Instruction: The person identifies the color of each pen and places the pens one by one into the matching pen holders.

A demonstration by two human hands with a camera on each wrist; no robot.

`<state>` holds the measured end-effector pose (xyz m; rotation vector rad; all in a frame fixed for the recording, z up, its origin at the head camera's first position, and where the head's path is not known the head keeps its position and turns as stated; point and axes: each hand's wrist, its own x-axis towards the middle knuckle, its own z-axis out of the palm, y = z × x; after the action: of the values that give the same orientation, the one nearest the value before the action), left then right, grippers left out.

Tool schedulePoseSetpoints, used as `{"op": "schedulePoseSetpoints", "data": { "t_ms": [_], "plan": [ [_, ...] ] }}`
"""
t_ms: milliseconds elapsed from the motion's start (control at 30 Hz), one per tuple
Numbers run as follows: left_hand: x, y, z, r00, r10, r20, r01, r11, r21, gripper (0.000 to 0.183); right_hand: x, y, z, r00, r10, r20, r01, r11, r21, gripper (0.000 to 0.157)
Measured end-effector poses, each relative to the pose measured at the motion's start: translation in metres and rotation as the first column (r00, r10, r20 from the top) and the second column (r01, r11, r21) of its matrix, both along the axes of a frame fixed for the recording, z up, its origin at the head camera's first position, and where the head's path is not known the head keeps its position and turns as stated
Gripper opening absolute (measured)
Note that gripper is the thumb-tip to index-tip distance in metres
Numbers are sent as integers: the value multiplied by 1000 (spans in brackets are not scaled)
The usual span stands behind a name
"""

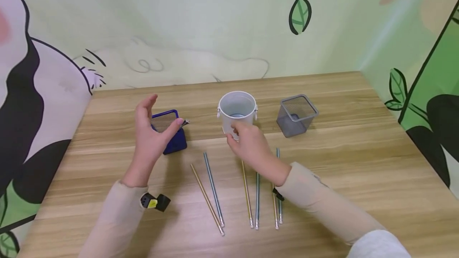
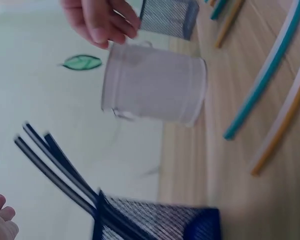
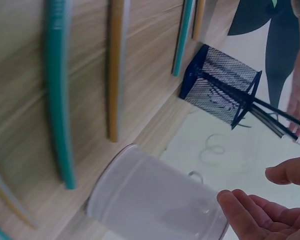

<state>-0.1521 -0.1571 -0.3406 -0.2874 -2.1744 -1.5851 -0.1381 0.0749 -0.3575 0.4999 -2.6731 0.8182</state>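
Note:
My left hand (image 1: 148, 140) hovers at the blue mesh pencil holder (image 1: 176, 143), thumb and fingers spread wide with nothing gripped. Several dark pencils (image 2: 60, 175) lean out of that holder, as the left wrist view shows. In the head view the hand hides part of the holder. My right hand (image 1: 251, 142) is in front of the white bucket (image 1: 226, 124), overlapping its lower wall in the head view. From the right wrist view, its thumb stands apart from the loosely bent fingers (image 3: 242, 212), and nothing is between them. The bucket stands upright with small side handles.
At the right stands a grey mesh holder (image 1: 287, 126). Pairs of gold and blue pencils lie in front of the bucket, among them a gold pencil (image 1: 208, 200) and a blue pencil (image 1: 214, 190). A printed cloth wall (image 1: 201, 23) closes off the table's back.

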Motion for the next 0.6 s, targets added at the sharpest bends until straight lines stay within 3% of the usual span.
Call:
{"op": "schedulePoseSetpoints", "data": {
  "t_ms": [133, 333, 600],
  "plan": [
    [-2, 13, 11, 996, -62, -57, 63, 998, 6, 70, 1, 9, -4, 999, -43, 21, 43, 999, 6, 18],
    [-3, 34, 28, 986, -143, -87, 140, 989, -39, 72, 3, 25, -9, 993, -97, 68, 96, 995, 14, 18],
    [-11, 58, 34, 975, -212, -65, 206, 975, -84, 79, 6, 46, -19, 986, -139, 95, 139, 990, 4, 19]
  ]
}}
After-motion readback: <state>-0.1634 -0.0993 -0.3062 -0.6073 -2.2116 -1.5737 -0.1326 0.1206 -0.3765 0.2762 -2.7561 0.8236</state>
